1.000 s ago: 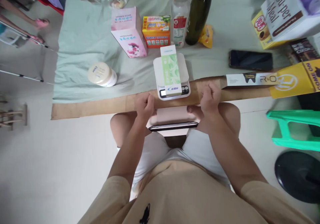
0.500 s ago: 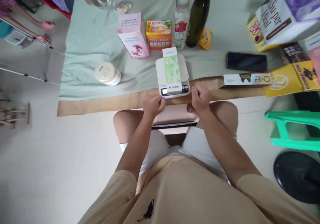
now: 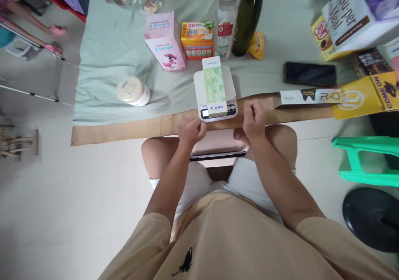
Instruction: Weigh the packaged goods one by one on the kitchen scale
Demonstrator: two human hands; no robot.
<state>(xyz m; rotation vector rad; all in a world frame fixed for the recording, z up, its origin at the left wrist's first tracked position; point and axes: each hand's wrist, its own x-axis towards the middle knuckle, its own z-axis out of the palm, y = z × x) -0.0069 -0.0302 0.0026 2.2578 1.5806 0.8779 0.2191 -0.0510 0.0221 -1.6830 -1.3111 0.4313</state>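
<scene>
A white kitchen scale [image 3: 230, 89] stands at the near edge of the table, with a green and white box [image 3: 214, 84] lying lengthwise on it and partly over its control panel. My left hand [image 3: 190, 131] is curled into a fist on the table edge, close to the scale's near left corner. Also closed, my right hand [image 3: 254, 120] rests on the edge to the right of the scale, a small gap away from it. Nothing shows in either fist.
Behind the scale stand a pink box [image 3: 166, 49], an orange box [image 3: 197, 40], a clear bottle [image 3: 225, 32] and a dark green bottle [image 3: 249, 18]. A lidded jar [image 3: 133, 91] is at left. Rightward lie a phone [image 3: 309, 73] and a toothpaste box [image 3: 308, 97].
My right hand has shifted slightly right and away from the scale. My left hand, the scale and the box on it stay in place.
</scene>
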